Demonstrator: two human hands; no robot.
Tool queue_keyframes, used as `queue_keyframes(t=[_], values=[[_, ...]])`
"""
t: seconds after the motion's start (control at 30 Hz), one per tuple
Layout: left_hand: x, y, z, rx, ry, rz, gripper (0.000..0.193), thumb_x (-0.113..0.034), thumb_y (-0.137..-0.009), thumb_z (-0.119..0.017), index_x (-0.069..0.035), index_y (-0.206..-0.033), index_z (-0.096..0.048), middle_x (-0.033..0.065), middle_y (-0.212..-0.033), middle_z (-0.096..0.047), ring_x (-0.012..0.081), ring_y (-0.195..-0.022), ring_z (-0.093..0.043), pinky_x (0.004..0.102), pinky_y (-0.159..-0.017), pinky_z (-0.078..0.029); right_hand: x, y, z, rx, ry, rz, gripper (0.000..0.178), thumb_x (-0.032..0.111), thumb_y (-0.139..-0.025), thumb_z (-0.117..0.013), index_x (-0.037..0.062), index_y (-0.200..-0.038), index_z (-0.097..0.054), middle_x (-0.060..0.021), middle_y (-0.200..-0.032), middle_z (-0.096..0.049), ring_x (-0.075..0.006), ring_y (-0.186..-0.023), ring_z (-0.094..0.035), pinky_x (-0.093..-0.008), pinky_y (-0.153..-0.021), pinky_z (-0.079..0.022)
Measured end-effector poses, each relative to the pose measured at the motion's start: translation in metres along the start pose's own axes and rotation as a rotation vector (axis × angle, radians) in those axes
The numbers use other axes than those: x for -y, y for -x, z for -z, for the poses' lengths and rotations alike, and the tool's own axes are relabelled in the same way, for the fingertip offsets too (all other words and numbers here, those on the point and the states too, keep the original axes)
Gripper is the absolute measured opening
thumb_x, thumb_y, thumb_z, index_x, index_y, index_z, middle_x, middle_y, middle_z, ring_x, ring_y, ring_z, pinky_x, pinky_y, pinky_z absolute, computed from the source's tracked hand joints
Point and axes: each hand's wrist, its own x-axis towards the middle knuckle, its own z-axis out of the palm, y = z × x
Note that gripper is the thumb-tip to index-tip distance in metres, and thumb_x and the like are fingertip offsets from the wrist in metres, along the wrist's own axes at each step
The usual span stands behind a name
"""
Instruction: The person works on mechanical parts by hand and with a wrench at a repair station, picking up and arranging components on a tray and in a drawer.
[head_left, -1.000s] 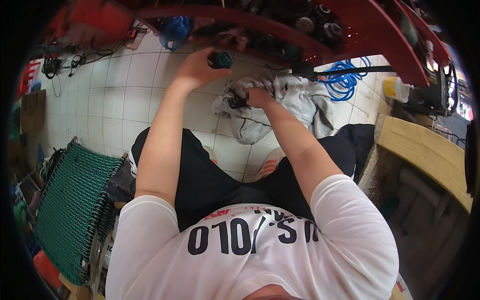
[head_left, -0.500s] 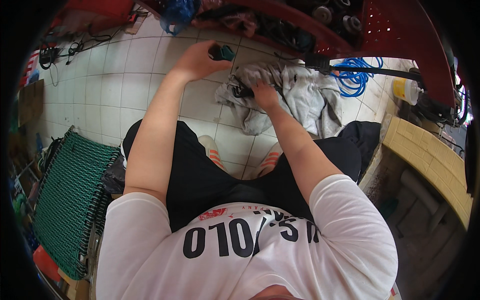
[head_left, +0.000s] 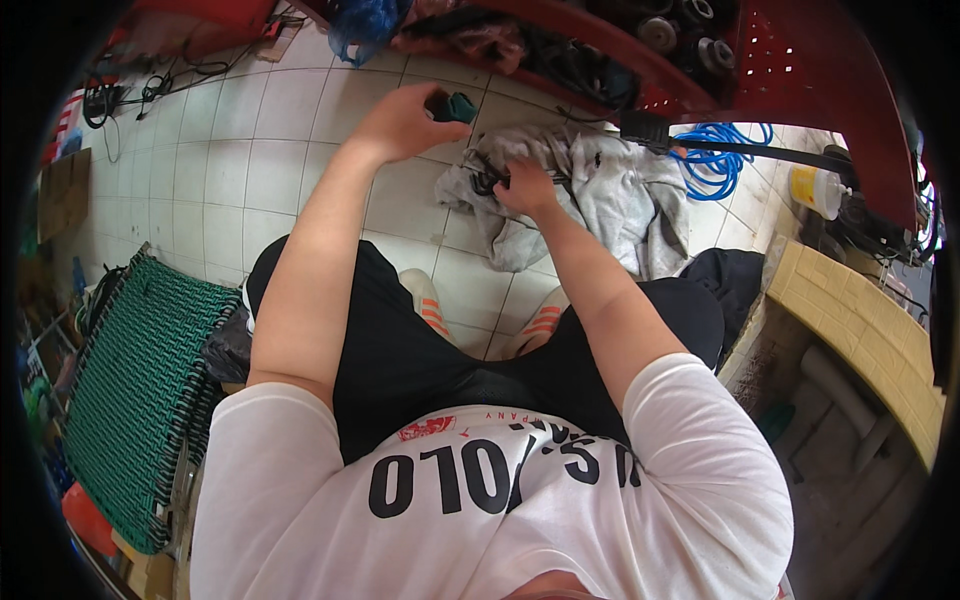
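One green piece (head_left: 460, 107), not set down, fills my curled left hand (head_left: 403, 122). My right hand (head_left: 527, 187) touches grey cloth (head_left: 648, 190), grip unclear.

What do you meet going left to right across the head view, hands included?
Green woven panel → left hand holding a dark green object → right hand → coiled blue hose → yellow-and-white tub.

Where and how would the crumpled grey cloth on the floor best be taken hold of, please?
Probably by the near edge of the grey cloth, pinched from the person's side: just left of the right forearm, that edge spreads over the tiles in loose folds that fingers could gather, while the right hand is at its left half.
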Motion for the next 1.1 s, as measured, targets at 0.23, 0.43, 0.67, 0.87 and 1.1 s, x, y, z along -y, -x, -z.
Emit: queue_keyframes(t=[0.23,0.43,0.67,0.87,1.1], values=[[0.000,0.002,-0.003,0.000,-0.036,-0.022,0.062,-0.040,-0.082,-0.088,0.000,-0.125,-0.069,0.0120,-0.107,-0.076,0.0222,-0.093,-0.072,0.0353,-0.085,-0.057,0.015,-0.004,0.001,0.311,0.226,0.167,0.054,0.040,-0.080,-0.080,0.0114,-0.124,-0.065,-0.0117,-0.135,-0.059,-0.0336,-0.131,-0.055,-0.0514,-0.108,-0.048],[-0.009,0.000,-0.004,0.001,-0.058,-0.031,0.063,-0.042,-0.081,-0.087,0.000,-0.124,-0.070,0.0130,-0.109,-0.076,0.0231,-0.095,-0.071,0.0361,-0.086,-0.057,0.008,0.002,-0.009,0.306,0.426,0.154,0.037,0.025,-0.090,-0.071,0.0140,-0.125,-0.064,-0.0107,-0.130,-0.063,-0.0312,-0.133,-0.056,-0.0537,-0.108,-0.046],[-0.003,0.003,-0.004,-0.001,-0.019,0.009,0.067,-0.045,-0.076,-0.087,0.000,-0.122,-0.071,0.0179,-0.114,-0.076,0.0318,-0.104,-0.073,0.0397,-0.092,-0.056,-0.004,0.007,-0.017,0.346,0.393,0.248,0.025,0.015,-0.096,-0.059,0.0133,-0.119,-0.069,-0.0095,-0.124,-0.068,-0.0299,-0.124,-0.063,-0.0521,-0.106,-0.048],[-0.017,0.000,-0.005,0.014,-0.045,-0.017,0.067,-0.046,-0.076,-0.086,0.001,-0.123,-0.071,0.0182,-0.114,-0.076,0.0320,-0.105,-0.072,0.0398,-0.092,-0.056,-0.039,-0.008,0.001,0.425,0.231,0.284,0.022,0.019,-0.096,-0.065,0.0097,-0.115,-0.071,-0.0147,-0.119,-0.071,-0.0345,-0.119,-0.065,-0.0489,-0.101,-0.053],[-0.013,-0.003,-0.008,0.046,0.033,-0.002,0.060,-0.041,-0.081,-0.086,0.000,-0.122,-0.070,0.0129,-0.107,-0.076,0.0228,-0.093,-0.071,0.0369,-0.084,-0.057,-0.031,-0.029,0.029,0.565,0.011,0.120,0.035,0.027,-0.095,-0.072,0.0019,-0.119,-0.070,-0.0228,-0.118,-0.072,-0.0412,-0.116,-0.066,-0.0501,-0.100,-0.051]])
